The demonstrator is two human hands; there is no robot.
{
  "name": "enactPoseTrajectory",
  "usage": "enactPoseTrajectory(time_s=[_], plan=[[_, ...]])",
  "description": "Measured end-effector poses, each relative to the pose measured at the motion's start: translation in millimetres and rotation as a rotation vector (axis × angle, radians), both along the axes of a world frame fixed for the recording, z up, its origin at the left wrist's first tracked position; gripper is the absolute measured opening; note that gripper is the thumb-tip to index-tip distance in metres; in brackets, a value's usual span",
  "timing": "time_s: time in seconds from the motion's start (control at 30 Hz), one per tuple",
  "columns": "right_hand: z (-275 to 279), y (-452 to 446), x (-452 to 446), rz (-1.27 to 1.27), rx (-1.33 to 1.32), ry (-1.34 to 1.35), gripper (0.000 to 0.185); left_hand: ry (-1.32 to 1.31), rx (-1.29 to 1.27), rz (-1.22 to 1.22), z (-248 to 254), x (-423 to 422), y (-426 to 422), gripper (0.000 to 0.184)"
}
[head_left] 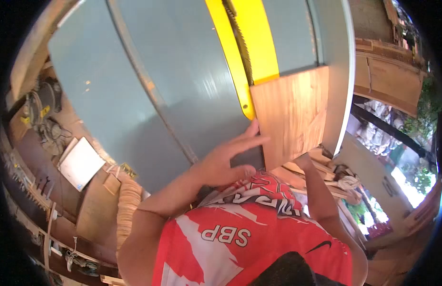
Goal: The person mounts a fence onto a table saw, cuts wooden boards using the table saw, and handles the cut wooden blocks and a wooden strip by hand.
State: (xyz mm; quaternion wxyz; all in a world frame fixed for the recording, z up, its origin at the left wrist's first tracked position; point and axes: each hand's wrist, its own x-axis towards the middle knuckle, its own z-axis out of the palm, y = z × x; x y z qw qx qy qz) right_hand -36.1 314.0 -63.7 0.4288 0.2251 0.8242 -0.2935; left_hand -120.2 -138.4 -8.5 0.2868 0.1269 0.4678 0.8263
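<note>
Nearest: red-and-white jersey (283, 226). I find the wooden board (292, 114) on the grey surface (182, 62), far-left corner at the saw blade (241, 38). Left hand (225, 156): fingers spread at its left edge. Right hand (303, 161): mostly hidden below its near edge; fingers' state I cannot tell.

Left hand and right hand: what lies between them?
The near end of the wooden board lies between left hand and right hand, head view.
</note>
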Motion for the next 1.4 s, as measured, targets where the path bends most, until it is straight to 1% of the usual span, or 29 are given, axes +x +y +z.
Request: enactPoseTrajectory(time_s=[0.03, 0.1, 0.13, 0.17, 0.23, 0.27, 0.3, 0.33, 0.37, 0.4, 0.43, 0.5, 0.53, 0.6, 0.63, 0.7, 0.77, 0.8, 0.87, 0.9, 0.93, 1.03, 1.1, 1.13, 1.17, 1.23, 1.3, 1.37, 1.4], plan=[[-6.8, 2.5, -0.9, 0.008, -0.014, -0.014, 0.073, -0.024, 0.033, 0.007, 0.5, 0.0, 0.9, 0.071], [-17.4, 7.1, -2.3, 0.048, -0.027, -0.047, 0.072, 0.06, -0.036, -0.031, 1.9, 3.3, 4.1, 0.068], [19.5, -30.3, -19.7, 0.081, -0.001, 0.079, 0.068, 0.053, -0.065, 0.017, 5.8, 5.2, 8.8, 0.066], [14.3, -31.2, -16.2, 0.065, -0.028, 0.117, 0.068, 0.049, -0.092, 0.067, 8.4, 7.4, 10.5, 0.064], [3.5, -17.6, -13.1, -0.091, -0.305, 0.112, 0.06, 0.095, -0.16, 0.064, 13.3, 10.3, 15.8, 0.061], [-8.0, -13.4, -8.7, -0.211, -0.356, 0.145, 0.047, 0.16, -0.273, 0.088, 15.6, 11.8, 19.9, 0.061], [-4.6, -16.1, -11.4, -0.226, -0.379, 0.18, 0.047, 0.227, -0.383, 0.115, 18.6, 13.3, 25.4, 0.06], [-1.2, -18.1, -16.2, -0.114, -0.359, 0.203, 0.038, 0.266, -0.399, 0.102, 21.8, 14.6, 31.5, 0.06], [4.7, -23.1, -18.6, -0.001, -0.337, 0.223, 0.028, 0.35, -0.584, 0.12, 25.4, 16.9, 37.6, 0.061], [7.1, -27.8, -16.4, -0.068, -0.417, 0.319, 0.027, 0.431, -0.769, 0.145, 29.0, 19.0, 43.7, 0.061], [6.5, -26.5, -16.6, -0.072, -0.442, 0.347, 0.027, 0.462, -0.791, 0.145, 32.9, 20.6, 52.5, 0.061], [2.0, -24.3, -18.3, -0.073, -0.462, 0.293, 0.027, 0.546, -1.103, 0.25, 40.0, 25.7, 70.4, 0.057], [-19.1, -14.4, -15.9, -0.04, -0.522, 0.306, 0.024, 0.571, -1.133, 0.267, 43.7, 26.5, 75.6, 0.057], [-30.0, -11.5, -17.8, 0.006, -0.555, 0.307, 0.026, 0.567, -1.267, 0.322, 51.1, 26.0, 86.0, 0.052], [-32.6, -7.5, -22.4, 0.038, -0.552, 0.284, 0.029, 0.585, -1.297, 0.355, 53.0, 25.7, 92.0, 0.052], [-16.5, -11.9, -29.1, 0.081, -0.681, 0.248, 0.034, 0.526, -1.427, 0.436, 51.9, 32.1, 104.5, 0.051], [-3.3, -16.3, -27.6, 0.014, -0.634, 0.177, 0.032, 0.522, -1.439, 0.535, 41.4, 34.6, 116.5, 0.052], [18.8, -15.5, -28.7, 0.054, -0.696, 0.174, 0.035, 0.506, -1.424, 0.599, 41.9, 38.0, 126.8, 0.053], [-30.6, -9.0, -29.9, 0.093, -0.669, 0.169, 0.035, 0.466, -1.452, 0.602, 40.5, 40.9, 145.1, 0.053], [-23.2, -7.2, -32.0, 0.089, -0.774, 0.098, 0.036, 0.434, -1.475, 0.61, 39.9, 42.2, 153.1, 0.053], [-30.3, -7.7, -31.2, 0.095, -0.72, 0.102, 0.039, 0.421, -1.478, 0.6, 39.6, 44.9, 159.2, 0.053], [-7.7, -7.0, -27.0, 0.084, -0.777, 0.162, 0.043, 0.442, -1.474, 0.667, 47.1, 41.4, 167.7, 0.056], [-1.5, 0.3, -22.7, 0.084, -0.778, 0.178, 0.042, 0.413, -1.617, 0.577, 65.9, 42.1, 175.4, 0.055], [1.2, 1.1, -19.9, 0.072, -0.776, 0.201, 0.041, 0.498, -1.786, 0.469, 81.9, 43.2, 183.7, 0.054], [0.8, 5.9, -19.4, 0.073, -0.78, 0.195, 0.041, 0.493, -1.79, 0.466, 78.7, 39.4, 184.6, 0.054], [-1.7, 21.2, -18.8, 0.225, -0.758, 0.102, 0.04, 0.823, -1.747, 0.574, 68.1, 10.4, 179.6, 0.051], [21.0, 28.5, -10.9, 0.285, -0.699, 0.023, 0.039, 0.942, -1.576, 0.57, 59.5, -33.6, 167.2, 0.05], [47.3, 19.7, -4.0, 0.263, -0.799, -0.039, 0.039, 1.076, -1.647, 0.555, 49.4, -76.8, 157.3, 0.055], [56.5, 12.2, -2.9, 0.251, -0.792, -0.038, 0.039, 1.079, -1.633, 0.548, 47.3, -97.2, 153.6, 0.055]])
